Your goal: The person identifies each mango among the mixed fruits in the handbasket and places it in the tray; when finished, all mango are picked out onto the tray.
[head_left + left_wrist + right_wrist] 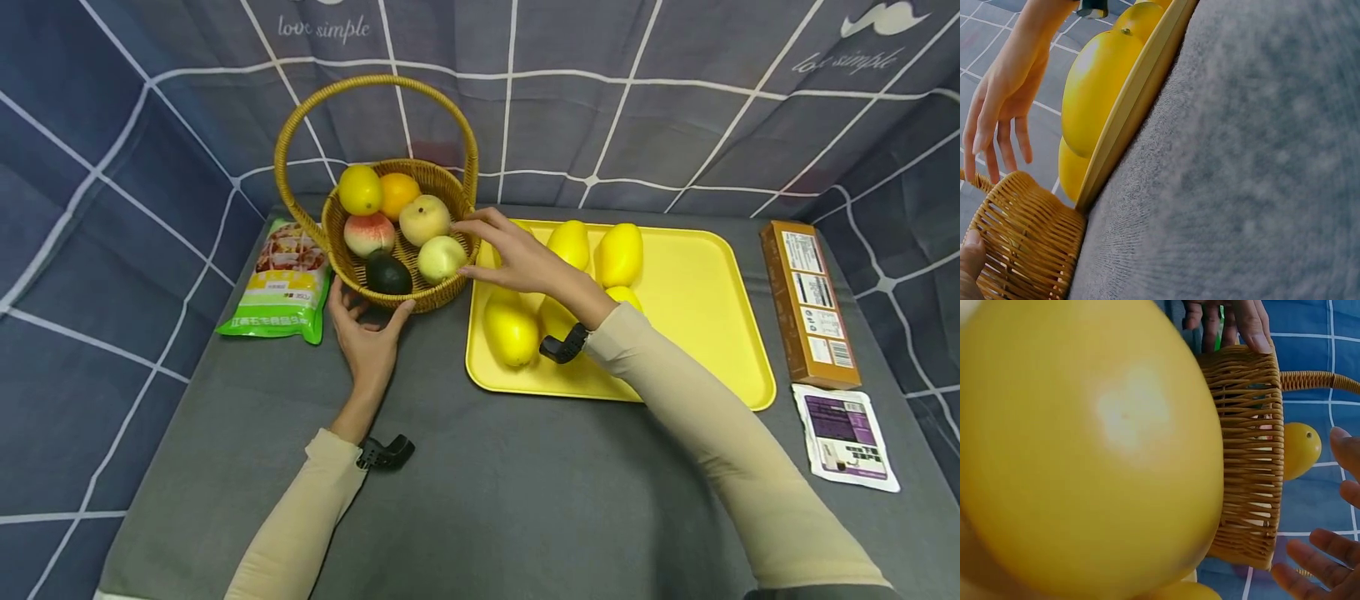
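Observation:
A wicker basket with a tall handle stands at the back left. In it lie a lemon, an orange, a peach, an avocado, a pale yellow round fruit and a pale green one. My left hand touches the basket's front wall, thumb and fingers spread apart. At the right rim, my right hand reaches over with fingers extended and spread, holding nothing; its fingertips are near the two pale fruits. Below that arm, mango-like yellow fruits rest on a tray.
The yellow tray sits right of the basket, with several yellow fruits on its left part. A green food bag lies left of the basket. At the far right are a brown box and a white-and-purple pouch. Checked cloth walls surround the table.

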The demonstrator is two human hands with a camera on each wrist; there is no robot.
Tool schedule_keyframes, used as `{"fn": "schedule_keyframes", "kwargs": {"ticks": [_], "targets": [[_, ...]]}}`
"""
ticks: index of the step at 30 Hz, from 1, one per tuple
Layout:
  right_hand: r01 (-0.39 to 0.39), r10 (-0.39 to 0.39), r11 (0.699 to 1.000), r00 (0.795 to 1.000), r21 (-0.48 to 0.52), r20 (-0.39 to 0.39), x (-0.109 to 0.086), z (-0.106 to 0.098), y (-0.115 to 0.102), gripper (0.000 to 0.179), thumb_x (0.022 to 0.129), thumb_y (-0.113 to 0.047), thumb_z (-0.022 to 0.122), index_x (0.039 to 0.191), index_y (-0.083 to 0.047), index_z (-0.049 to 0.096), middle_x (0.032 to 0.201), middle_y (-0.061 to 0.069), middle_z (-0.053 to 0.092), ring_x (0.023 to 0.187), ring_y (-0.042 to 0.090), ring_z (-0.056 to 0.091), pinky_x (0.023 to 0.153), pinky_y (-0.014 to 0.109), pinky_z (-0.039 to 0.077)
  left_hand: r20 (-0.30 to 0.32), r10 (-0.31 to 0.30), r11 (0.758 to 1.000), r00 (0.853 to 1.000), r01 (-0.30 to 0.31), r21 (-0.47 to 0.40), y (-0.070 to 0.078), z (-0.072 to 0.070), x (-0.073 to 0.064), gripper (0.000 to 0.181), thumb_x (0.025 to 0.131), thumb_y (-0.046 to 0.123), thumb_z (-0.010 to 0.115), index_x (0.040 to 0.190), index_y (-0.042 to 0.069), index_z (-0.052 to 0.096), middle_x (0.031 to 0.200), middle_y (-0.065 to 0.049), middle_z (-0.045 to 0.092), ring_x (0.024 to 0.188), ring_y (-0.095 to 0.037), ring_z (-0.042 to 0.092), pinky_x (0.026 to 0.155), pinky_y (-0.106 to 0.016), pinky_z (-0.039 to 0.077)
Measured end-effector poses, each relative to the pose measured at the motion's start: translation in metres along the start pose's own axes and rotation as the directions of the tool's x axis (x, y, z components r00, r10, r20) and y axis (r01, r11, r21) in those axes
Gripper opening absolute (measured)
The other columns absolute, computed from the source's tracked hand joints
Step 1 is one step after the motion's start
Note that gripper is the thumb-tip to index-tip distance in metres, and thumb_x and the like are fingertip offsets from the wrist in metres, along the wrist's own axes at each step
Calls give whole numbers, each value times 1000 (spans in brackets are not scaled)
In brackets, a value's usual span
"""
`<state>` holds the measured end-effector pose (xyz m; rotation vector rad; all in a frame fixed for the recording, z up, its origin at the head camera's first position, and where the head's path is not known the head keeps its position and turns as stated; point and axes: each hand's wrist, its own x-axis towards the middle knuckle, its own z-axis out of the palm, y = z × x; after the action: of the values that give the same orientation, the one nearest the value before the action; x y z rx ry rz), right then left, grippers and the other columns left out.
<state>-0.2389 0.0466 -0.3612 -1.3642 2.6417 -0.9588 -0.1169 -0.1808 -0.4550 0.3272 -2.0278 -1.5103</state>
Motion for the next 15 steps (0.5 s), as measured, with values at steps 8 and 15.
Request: {"fn": "schedule_keyframes", "kwargs": {"ticks": [8,15], "targets": [[0,-1,999,1000,33,12,37,9,-5,60,93,-41,65,144,-15,48,140,10,45,116,25,53,97,36,44,4,18,999,1000,-18,-32,30,-3,-1,95,80,12,82,153,2,22,140,-30,39,118,-41,46,76,-49,40],[-60,59,998,994,16,96,73,16,-19,67,92,-46,64,149,-18,42,145,10,39,122,27,52,102,37,44,4,0,1000,1000,0,8,4,1,0,97,80,20,83,155,14,21,142,-20,41,118,-33,47,77,-42,41]]}}
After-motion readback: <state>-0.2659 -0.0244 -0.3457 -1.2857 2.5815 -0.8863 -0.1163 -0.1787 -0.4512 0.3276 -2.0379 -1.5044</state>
